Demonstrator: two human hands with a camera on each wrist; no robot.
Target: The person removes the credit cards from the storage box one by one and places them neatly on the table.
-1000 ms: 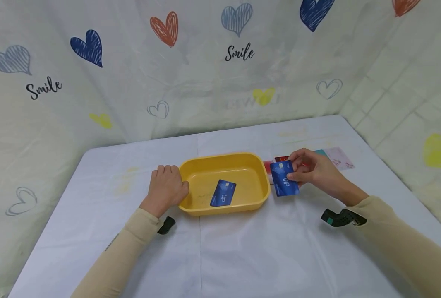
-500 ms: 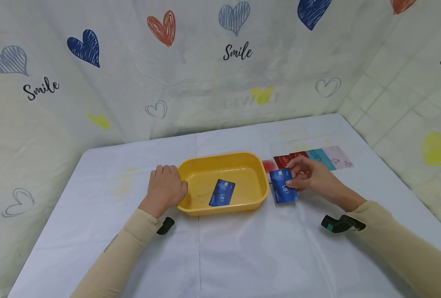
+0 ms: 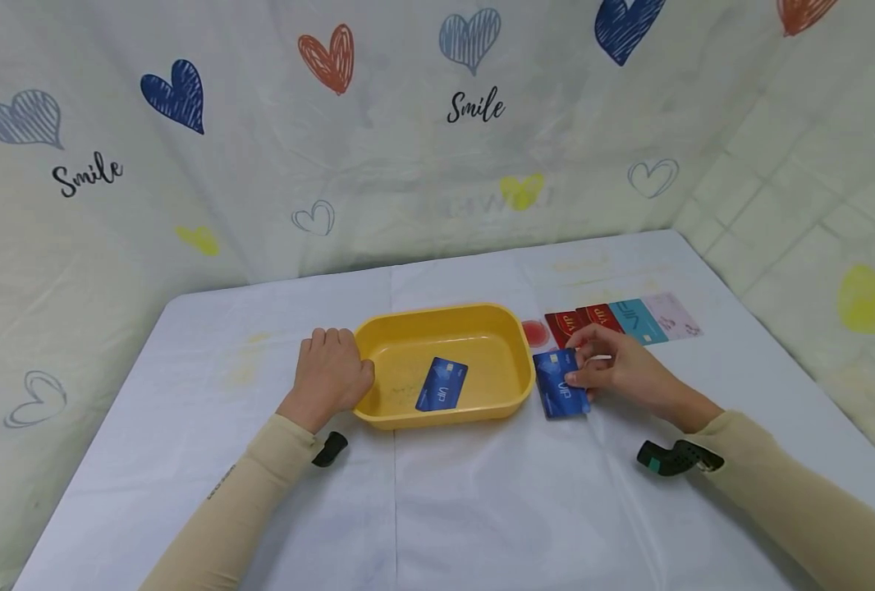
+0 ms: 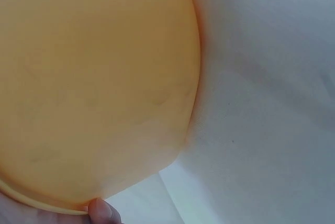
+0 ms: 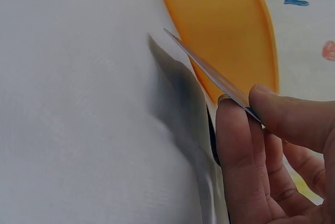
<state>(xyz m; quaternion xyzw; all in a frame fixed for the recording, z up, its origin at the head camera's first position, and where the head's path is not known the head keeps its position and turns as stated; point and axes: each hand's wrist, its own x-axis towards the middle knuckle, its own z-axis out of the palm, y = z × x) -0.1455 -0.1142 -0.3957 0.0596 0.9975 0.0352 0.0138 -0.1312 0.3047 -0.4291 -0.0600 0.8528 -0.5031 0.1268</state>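
At its left end, the yellow plastic tray [image 3: 386, 349] is gripped by my left hand [image 3: 328, 373], with the thumb at the rim. The left wrist view shows the tray's wall [image 4: 104, 77] and a thumb tip [image 4: 102, 211] against its edge. Inside the tray lies a blue VIP card [image 3: 441, 384], slightly tilted. Just right of the tray, my right hand [image 3: 618, 369] pinches another blue VIP card [image 3: 553, 384] by its right side. Seen edge-on in the right wrist view, that card [image 5: 209, 75] sits between thumb and fingers, apart from the tablecloth.
Beyond the right hand lie two red VIP cards [image 3: 561, 327], a teal card [image 3: 635, 322] and a pale pink patterned card [image 3: 671, 316] in an overlapping row. A card with a red round print [image 3: 535, 332] lies by the tray. White cloth [image 3: 482, 509] covers the table.
My right hand has drawn the blue card toward the table's near side, lower beside the tray. More of the red and teal cards shows behind it. The left hand stays on the tray.
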